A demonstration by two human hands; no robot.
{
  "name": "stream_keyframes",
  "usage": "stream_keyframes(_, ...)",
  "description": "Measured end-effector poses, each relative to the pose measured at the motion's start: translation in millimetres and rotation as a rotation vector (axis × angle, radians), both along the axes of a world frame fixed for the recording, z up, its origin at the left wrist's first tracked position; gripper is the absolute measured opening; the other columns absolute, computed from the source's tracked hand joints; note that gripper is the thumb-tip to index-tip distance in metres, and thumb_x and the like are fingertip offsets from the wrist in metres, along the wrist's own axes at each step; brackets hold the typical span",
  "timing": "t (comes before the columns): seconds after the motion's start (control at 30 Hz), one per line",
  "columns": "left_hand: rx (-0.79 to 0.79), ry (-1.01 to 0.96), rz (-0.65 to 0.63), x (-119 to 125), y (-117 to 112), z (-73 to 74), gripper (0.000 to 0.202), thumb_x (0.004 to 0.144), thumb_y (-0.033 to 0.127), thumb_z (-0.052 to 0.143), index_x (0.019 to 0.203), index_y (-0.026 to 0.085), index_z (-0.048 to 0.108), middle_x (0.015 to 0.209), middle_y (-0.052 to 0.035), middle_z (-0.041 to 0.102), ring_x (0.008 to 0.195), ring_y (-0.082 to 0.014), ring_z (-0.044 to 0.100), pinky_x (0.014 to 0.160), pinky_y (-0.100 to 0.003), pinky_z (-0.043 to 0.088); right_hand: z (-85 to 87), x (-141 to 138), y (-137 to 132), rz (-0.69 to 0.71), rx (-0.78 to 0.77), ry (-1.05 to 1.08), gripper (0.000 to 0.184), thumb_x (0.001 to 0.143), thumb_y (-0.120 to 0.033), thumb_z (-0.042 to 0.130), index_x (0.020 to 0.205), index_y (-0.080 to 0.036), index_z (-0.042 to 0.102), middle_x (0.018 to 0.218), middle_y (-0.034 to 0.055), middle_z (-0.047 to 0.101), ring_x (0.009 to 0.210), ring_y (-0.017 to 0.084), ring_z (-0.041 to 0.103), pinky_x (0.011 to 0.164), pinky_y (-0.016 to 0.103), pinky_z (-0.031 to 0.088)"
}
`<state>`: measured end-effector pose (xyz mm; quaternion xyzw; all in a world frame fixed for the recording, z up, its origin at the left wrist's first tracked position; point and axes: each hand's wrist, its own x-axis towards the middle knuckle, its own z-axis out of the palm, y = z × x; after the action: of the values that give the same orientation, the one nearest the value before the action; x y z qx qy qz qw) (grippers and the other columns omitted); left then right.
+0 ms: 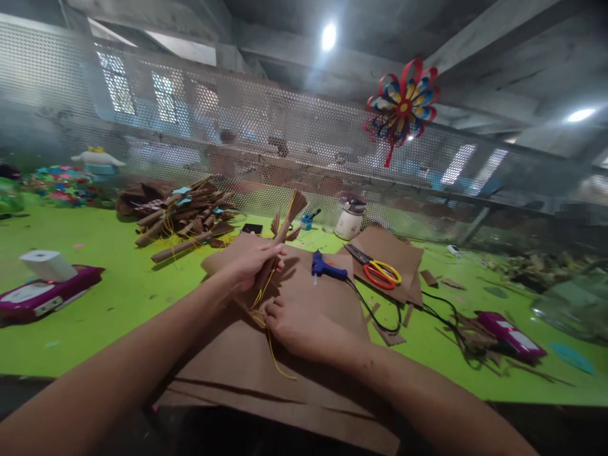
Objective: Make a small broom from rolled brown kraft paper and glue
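Note:
My left hand [259,263] is wrapped around a rolled brown paper tube [284,227] with flared, pleated paper at its far end. Yellow string [260,296] hangs from the tube and runs down toward my right hand [289,323]. The fingers of that hand are curled closed at the string, and a loose tail of it trails below them. Both hands are above a large sheet of brown paper [327,310]. To the right of the hands, on this paper, lies a blue hot glue gun [327,266].
Scissors [380,271] with red and yellow handles lie on more brown paper at the right. A pile of similar paper rolls [190,218] is at the left back. A white jar [350,218] stands near the mesh partition. Purple boxes [510,335] and paper scraps lie around the green table [118,285].

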<state>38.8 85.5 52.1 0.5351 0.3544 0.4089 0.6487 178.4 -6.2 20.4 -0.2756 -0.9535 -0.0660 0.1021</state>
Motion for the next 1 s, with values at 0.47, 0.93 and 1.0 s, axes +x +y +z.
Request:
stream_keyframes(0.47, -0.094, -0.244, -0.079, -20, 6, -19.3, 0.03, 0.079, 0.042, 0.049, 0.094, 0.016, 0.055, 0.046, 0.0052, 0.042, 0.041, -0.006, 0.04, 0.044, -0.017, 0.037, -1.0, -5, -14, -0.176, -0.156, 0.231, 0.034, 0.081, -0.043, 0.047, 0.1, -0.016, 0.054, 0.095, 0.0081, 0.056, 0.093, 0.02, 0.044, 0.082, 0.034, 0.037)
stream_keyframes(0.93, -0.24, -0.37, -0.027, -22, 5, -21.0, 0.024, 0.083, 0.041, 0.043, 0.091, 0.019, 0.05, 0.059, -0.0003, 0.057, 0.061, -0.0152, 0.06, 0.063, -0.031, 0.049, -15.9, -7, -15, -0.053, -0.534, 0.681, 0.019, 0.08, -0.016, 0.046, 0.09, -0.016, 0.063, 0.094, 0.0062, 0.063, 0.092, 0.016, 0.051, 0.085, 0.03, 0.038)
stream_keyframes(1.0, -0.235, -0.379, -0.027, -21, 2, -19.3, 0.025, 0.083, 0.041, 0.043, 0.091, 0.019, 0.05, 0.061, -0.0017, 0.059, 0.064, -0.0166, 0.062, 0.067, -0.034, 0.049, -17.3, -7, -13, -0.145, -0.692, 0.814, 0.02, 0.082, -0.022, 0.045, 0.081, -0.015, 0.064, 0.08, 0.0053, 0.064, 0.076, 0.014, 0.056, 0.073, 0.027, 0.043)
